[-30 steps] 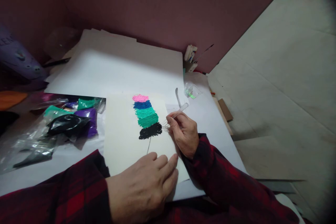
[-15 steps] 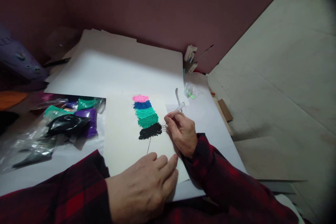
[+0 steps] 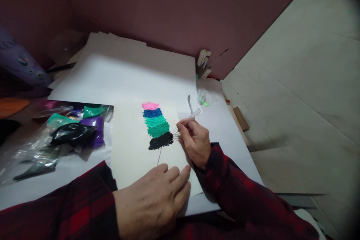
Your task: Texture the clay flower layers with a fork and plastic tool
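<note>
On a cream sheet of paper [image 3: 129, 157] lies a textured column of soft clay in bands: pink [image 3: 150, 105], dark blue [image 3: 152, 113], green [image 3: 157, 125] and black [image 3: 161, 141]. A thin drawn line runs down from the black band. My right hand [image 3: 194, 140] pinches a pale fork [image 3: 192, 115], its tines at the right edge of the black clay; whether they touch it I cannot tell. My left hand [image 3: 154, 198] rests on the lower part of the sheet, fingers loosely extended and holding nothing. Just beyond the right hand lies a metal utensil handle [image 3: 190, 103], its other end hidden.
Plastic bags [image 3: 33, 157] with black, purple and green clay packets [image 3: 74, 133] lie at left. Large white sheets [image 3: 126, 67] cover the back. A small clear bag [image 3: 205, 98] and some white objects [image 3: 203, 58] sit at the right, near the wall. The table's edge [image 3: 239, 131] drops off there.
The fork's handle has tipped slightly to the right in my right hand. My left hand and the clay bands look the same.
</note>
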`<state>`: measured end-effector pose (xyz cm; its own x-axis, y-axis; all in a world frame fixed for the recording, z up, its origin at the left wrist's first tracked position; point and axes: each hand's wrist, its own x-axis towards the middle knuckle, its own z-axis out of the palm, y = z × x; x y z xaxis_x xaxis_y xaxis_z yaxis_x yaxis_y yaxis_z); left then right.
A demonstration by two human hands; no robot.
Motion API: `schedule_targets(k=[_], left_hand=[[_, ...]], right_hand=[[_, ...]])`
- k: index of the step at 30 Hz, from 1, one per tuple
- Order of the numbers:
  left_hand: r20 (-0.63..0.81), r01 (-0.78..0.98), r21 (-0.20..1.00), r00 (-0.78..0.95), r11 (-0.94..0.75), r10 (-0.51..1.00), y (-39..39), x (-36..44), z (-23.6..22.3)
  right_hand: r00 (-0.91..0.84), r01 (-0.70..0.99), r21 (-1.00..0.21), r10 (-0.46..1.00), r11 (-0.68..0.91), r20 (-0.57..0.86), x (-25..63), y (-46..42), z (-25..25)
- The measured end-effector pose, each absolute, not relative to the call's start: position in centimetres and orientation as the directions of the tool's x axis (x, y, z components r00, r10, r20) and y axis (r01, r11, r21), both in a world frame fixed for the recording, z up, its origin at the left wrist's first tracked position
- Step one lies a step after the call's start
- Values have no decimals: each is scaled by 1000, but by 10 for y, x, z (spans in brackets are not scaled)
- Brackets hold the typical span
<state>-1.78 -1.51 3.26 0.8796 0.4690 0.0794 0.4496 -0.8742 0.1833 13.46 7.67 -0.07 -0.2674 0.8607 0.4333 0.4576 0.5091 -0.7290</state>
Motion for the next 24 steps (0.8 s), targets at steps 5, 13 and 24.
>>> schedule_targets(k=[5,13,24], left_hand=[[75,446,174,883,-878,464,-15,-18,34],[78,469,176,870,-865,487,-17,-15,27],[50,475,194,869,-858,492,-16,-14,27]], right_hand=[[-303,450,-721,849,527,432,133,78,0],[-200,475,-742,879,473,432,134,78,1],[-205,366,-810,888,459,411,137,72,2]])
